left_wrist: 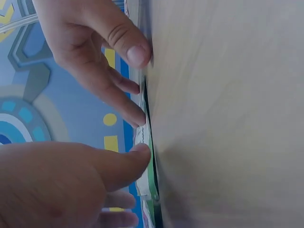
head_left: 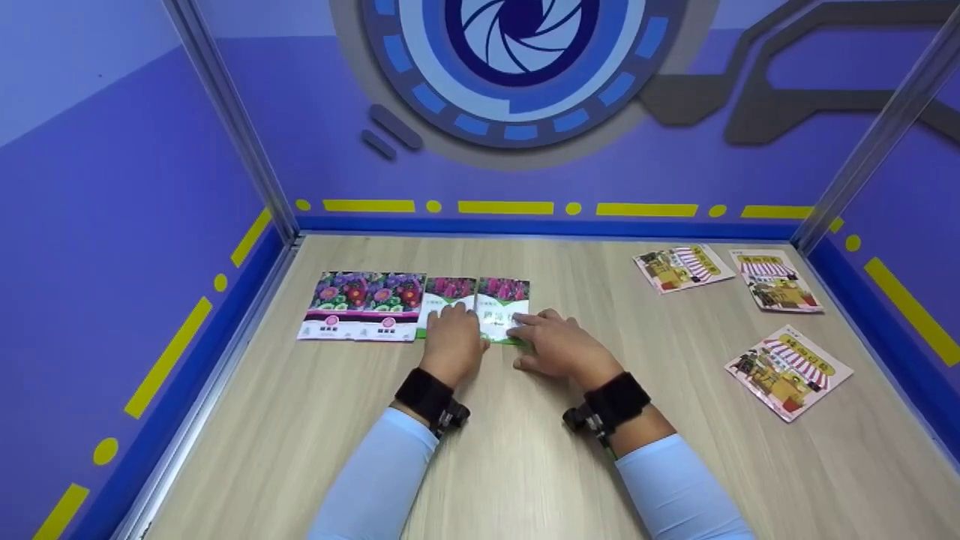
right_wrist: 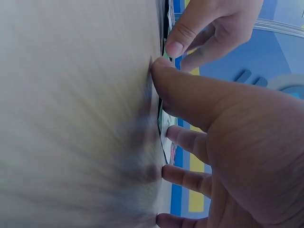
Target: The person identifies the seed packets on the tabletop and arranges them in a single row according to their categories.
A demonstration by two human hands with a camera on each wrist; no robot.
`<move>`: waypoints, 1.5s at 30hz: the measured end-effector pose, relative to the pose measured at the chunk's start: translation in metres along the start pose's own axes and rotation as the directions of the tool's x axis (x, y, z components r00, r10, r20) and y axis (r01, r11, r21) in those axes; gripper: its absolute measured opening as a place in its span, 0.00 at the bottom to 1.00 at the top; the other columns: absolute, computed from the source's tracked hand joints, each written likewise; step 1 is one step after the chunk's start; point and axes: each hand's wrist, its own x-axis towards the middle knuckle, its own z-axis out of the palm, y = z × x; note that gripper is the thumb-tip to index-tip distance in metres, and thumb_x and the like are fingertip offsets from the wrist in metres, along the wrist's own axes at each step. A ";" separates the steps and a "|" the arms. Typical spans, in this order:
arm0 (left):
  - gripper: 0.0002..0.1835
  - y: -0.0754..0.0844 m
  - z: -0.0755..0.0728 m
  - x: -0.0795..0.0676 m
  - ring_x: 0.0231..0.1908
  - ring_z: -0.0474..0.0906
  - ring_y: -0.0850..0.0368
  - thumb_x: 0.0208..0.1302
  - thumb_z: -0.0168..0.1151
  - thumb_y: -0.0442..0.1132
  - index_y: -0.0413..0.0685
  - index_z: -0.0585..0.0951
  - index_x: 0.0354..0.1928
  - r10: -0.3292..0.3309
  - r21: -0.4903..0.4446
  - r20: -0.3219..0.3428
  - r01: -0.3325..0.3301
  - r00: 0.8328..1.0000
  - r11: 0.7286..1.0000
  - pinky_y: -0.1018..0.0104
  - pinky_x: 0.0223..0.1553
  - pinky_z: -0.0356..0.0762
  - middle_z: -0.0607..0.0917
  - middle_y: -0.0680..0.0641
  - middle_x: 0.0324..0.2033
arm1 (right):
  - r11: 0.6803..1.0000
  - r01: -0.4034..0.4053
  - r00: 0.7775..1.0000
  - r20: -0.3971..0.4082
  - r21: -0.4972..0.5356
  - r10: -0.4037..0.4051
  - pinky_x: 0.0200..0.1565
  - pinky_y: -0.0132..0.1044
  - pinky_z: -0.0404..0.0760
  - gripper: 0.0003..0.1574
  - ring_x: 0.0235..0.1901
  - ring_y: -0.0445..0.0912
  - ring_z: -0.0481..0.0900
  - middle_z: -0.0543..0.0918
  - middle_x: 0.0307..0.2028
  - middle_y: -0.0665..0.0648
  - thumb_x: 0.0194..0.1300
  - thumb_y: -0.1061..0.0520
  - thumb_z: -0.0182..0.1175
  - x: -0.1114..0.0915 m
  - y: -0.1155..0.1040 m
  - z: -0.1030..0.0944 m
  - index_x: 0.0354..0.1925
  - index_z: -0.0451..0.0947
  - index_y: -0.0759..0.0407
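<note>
In the head view, two white-and-green flower seed packets lie side by side: a left one (head_left: 440, 289) and a right one (head_left: 493, 304). My left hand (head_left: 454, 341) rests over the lower part of the left packet, its thumb reaching the lower edge of the right one. With fingers extended, my right hand (head_left: 562, 346) touches the right packet along its right side. The right wrist view shows the right hand's fingertips (right_wrist: 171, 134) at the packet edge and on the tabletop. Two dark-banded flower seed packets (head_left: 388, 306) adjoin on the left, slightly overlapping.
On the right of the wooden table (head_left: 517, 465) lie three pink packets with a striped awning picture: an upper one (head_left: 682, 268), a corner one (head_left: 777, 281) and a tilted nearer one (head_left: 789, 372). Blue printed walls (head_left: 285, 135) enclose the table at the back and sides.
</note>
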 end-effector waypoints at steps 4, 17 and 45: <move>0.29 -0.003 -0.003 -0.003 0.62 0.86 0.38 0.77 0.74 0.58 0.40 0.90 0.61 -0.027 0.017 0.009 0.027 1.000 0.999 0.38 0.67 0.81 0.90 0.39 0.58 | 1.000 0.007 1.000 0.003 0.008 -0.007 0.76 0.83 0.69 0.38 0.84 0.65 0.68 0.71 0.87 0.56 0.80 0.39 0.71 -0.001 -0.001 0.000 0.80 0.79 0.49; 0.11 -0.006 -0.005 -0.005 0.56 0.86 0.39 0.77 0.68 0.37 0.43 0.92 0.53 -0.035 0.034 -0.016 0.035 0.999 0.999 0.37 0.60 0.84 0.91 0.39 0.53 | 1.000 0.017 1.000 0.017 0.027 -0.017 0.76 0.80 0.72 0.35 0.84 0.65 0.68 0.73 0.85 0.57 0.80 0.42 0.72 -0.002 -0.005 -0.001 0.78 0.82 0.50; 0.19 0.002 -0.005 -0.003 0.69 0.83 0.43 0.78 0.74 0.49 0.50 0.91 0.63 0.141 -0.073 0.004 -0.141 0.990 0.987 0.31 0.74 0.76 0.89 0.46 0.67 | 0.996 0.084 0.996 -0.014 0.000 -0.084 0.77 0.63 0.80 0.32 0.80 0.62 0.76 0.78 0.81 0.59 0.78 0.44 0.75 0.003 -0.002 -0.002 0.73 0.86 0.51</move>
